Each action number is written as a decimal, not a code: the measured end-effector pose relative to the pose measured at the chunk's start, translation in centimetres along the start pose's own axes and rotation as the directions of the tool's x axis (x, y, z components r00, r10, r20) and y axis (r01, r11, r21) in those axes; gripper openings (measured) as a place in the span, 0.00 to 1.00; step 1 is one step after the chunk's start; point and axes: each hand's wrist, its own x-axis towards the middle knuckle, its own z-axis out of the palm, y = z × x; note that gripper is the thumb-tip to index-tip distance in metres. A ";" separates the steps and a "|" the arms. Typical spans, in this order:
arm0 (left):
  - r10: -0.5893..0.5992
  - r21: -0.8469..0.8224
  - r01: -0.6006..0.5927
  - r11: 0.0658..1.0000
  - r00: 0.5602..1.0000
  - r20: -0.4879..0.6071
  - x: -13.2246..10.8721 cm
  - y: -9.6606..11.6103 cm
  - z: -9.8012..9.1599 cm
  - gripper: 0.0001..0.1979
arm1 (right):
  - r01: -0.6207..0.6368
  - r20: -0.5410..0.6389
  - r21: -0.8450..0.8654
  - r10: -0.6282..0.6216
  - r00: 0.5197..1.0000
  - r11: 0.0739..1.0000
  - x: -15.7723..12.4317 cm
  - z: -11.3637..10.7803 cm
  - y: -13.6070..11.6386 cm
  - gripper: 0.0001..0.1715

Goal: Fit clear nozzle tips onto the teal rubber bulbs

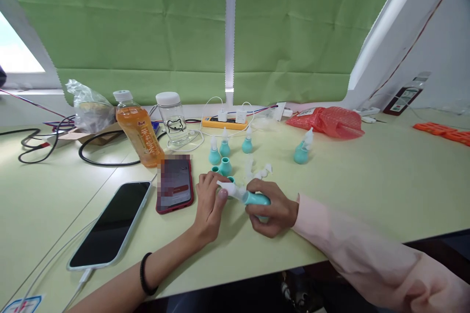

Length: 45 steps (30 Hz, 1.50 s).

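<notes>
My right hand (271, 208) is closed around the teal bulb of a nasal aspirator (256, 199). Its translucent nozzle (229, 188) points left, towards my left hand. The fingers of my left hand (210, 203) are bent, with the thumb apart from them, beside the nozzle tip; whether they touch it is unclear. Just beyond those fingers stand a few open teal bulbs (225, 166) without nozzles, partly hidden. Behind them are several aspirators with nozzles fitted, one of them (247, 143) upright. Another aspirator (301, 150) stands farther right. Small translucent parts (261, 173) lie beyond my right hand.
To the left lie a white-edged phone (112, 225) on a cable and a red-cased phone (175, 183). Behind them are an orange drink bottle (137, 129) and a clear jar (174, 120). A yellow power strip (225, 123) and red bubble wrap (330, 121) sit along the back.
</notes>
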 end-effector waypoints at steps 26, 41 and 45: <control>-0.261 -0.273 0.407 0.871 0.857 0.445 -0.2 0.2 0.8 0.19 | -0.254 -0.226 0.186 0.293 0.929 0.949 -0.5 1.8 -1.5 0.25; -0.253 -0.173 0.369 0.913 0.846 0.469 0.1 -0.4 0.9 0.23 | -0.339 -0.086 0.165 0.356 0.930 0.926 0.5 1.1 -0.9 0.14; -0.243 -0.174 0.353 0.919 0.858 0.453 0.0 -0.4 0.9 0.24 | -0.318 -0.123 0.166 0.339 0.933 0.934 0.2 1.2 -0.8 0.16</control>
